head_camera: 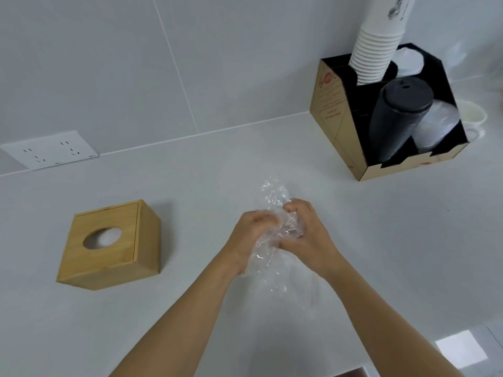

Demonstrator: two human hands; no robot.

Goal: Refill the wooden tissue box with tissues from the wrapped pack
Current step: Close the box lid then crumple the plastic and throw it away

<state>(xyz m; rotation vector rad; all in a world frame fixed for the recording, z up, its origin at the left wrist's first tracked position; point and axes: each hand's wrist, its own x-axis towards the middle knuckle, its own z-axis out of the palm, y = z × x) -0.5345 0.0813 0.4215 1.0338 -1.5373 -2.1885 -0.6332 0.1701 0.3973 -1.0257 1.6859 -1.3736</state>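
The wooden tissue box [109, 244] stands on the white counter at the left, lid on, with white tissue showing in its round top hole. Over the middle of the counter both hands are bunched together around a crumpled clear plastic wrapper [273, 197]. My left hand [249, 234] grips its left side with curled fingers. My right hand [304, 232] grips its right side, knuckles up. Part of the wrapper sticks up above the hands and part hangs below them. No tissues show inside the wrapper.
A cardboard cup organiser [343, 123] stands at the back right with stacked white paper cups [374, 47], black lids [397, 115] and clear lids. A white mug [473, 118] sits behind it. A wall socket [51, 153] is at the back left.
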